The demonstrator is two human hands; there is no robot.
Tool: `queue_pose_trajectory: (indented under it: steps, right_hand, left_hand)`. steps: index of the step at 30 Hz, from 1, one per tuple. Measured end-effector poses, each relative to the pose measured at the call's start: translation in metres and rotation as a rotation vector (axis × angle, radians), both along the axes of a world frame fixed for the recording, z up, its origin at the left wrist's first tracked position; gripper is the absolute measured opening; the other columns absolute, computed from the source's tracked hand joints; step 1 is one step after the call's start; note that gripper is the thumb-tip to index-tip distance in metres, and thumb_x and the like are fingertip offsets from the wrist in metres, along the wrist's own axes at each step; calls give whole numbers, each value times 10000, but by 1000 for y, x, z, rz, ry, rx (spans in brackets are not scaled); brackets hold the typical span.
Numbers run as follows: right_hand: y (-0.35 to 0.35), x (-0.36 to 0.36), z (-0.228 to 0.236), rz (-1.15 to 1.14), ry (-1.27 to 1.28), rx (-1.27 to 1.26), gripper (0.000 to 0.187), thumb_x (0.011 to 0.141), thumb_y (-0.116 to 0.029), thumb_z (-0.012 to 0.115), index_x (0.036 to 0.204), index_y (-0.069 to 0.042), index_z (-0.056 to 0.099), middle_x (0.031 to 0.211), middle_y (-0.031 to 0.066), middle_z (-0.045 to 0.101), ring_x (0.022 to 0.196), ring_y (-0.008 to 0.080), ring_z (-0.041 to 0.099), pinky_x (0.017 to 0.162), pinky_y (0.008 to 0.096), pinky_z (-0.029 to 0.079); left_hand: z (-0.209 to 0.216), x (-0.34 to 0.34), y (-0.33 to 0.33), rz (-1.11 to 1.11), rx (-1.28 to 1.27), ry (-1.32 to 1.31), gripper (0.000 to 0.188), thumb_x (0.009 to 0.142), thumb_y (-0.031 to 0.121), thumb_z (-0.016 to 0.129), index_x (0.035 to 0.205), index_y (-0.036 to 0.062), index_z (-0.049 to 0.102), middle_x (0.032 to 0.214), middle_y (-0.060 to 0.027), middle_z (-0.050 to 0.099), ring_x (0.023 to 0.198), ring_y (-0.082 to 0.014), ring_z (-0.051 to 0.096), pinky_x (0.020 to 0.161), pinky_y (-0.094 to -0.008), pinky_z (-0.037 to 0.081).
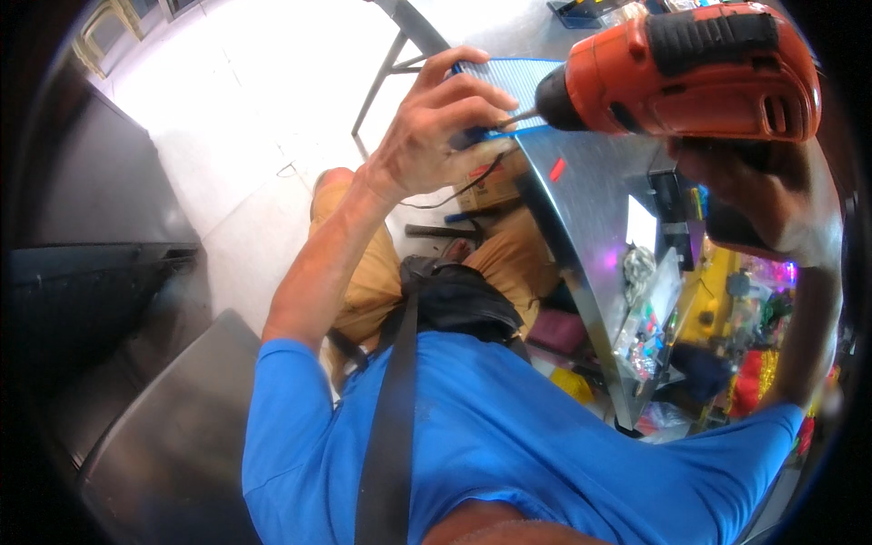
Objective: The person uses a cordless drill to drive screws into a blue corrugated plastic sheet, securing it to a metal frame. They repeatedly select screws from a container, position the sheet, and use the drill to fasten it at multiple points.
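A metal counter [581, 209] stands above a pale tiled floor [236, 91]. At the counter's edge, the fingers [477, 88] of the left hand [422, 136] grip a blue ribbed panel [522, 77], apparently steadying it beside the bit [520, 118]; farther out, the right hand [763, 191] clasps the red drill [681, 82] from below, seemingly to keep the bit in line.

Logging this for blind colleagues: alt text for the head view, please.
A person's right hand holds a red drill, its bit pointing toward the left hand, which grips a ribbed blue-edged panel at a grey table's edge.
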State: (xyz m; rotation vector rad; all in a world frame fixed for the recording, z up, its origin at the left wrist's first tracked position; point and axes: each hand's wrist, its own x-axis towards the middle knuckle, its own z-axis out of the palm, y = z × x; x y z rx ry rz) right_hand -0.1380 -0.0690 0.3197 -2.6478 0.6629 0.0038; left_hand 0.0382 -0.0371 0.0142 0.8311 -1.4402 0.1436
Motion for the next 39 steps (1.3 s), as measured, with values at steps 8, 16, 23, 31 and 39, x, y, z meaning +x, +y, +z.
queue_pose_trajectory:
  steps: [8, 16, 23, 31, 39]
  right_hand:
    - [-2, -1, -1, 15, 27, -3, 425, 838, -65, 755, 1236, -8, 616, 1003, 110, 709, 934, 186, 691, 815, 344, 558]
    - [-3, 2, -2, 21, 41, -4, 423, 835, -56, 755, 1233, -9, 621, 1018, 108, 709, 943, 185, 689, 823, 344, 556]
    - [-4, 0, -1, 25, 68, -10, 422, 832, -49, 755, 1231, -9, 625, 1030, 107, 709, 952, 185, 687, 830, 344, 555]
    - [-4, -1, 0, 29, 101, -10, 420, 828, -40, 756, 1228, -10, 629, 1045, 106, 709, 962, 184, 685, 838, 343, 554]
    - [-5, -1, 0, 30, 113, 1, 419, 825, -31, 756, 1225, -11, 634, 1059, 104, 709, 972, 184, 683, 845, 343, 553]
  left_hand:
    - [2, 3, 2, -22, 34, 32, 374, 650, 95, 890, 969, 149, 700, 1142, 37, 689, 1342, -271, 458, 1120, -397, 444]
    - [2, 1, 3, -124, 105, 154, 615, 670, 121, 896, 1220, 175, 628, 1129, 41, 708, 1357, -209, 456, 1152, -340, 433]
    - [1, 4, 3, -38, 87, 37, 704, 676, 136, 893, 1297, 177, 563, 1268, -31, 605, 1243, -186, 568, 1051, -327, 519]
    - [3, 3, 5, -61, 67, 95, 562, 658, 130, 903, 1165, 178, 666, 1198, -17, 664, 1326, -218, 503, 1098, -346, 486]
    - [-1, 7, 3, -38, 59, 60, 525, 640, 134, 915, 1115, 191, 700, 1332, -61, 569, 1215, -205, 587, 1047, -323, 524]
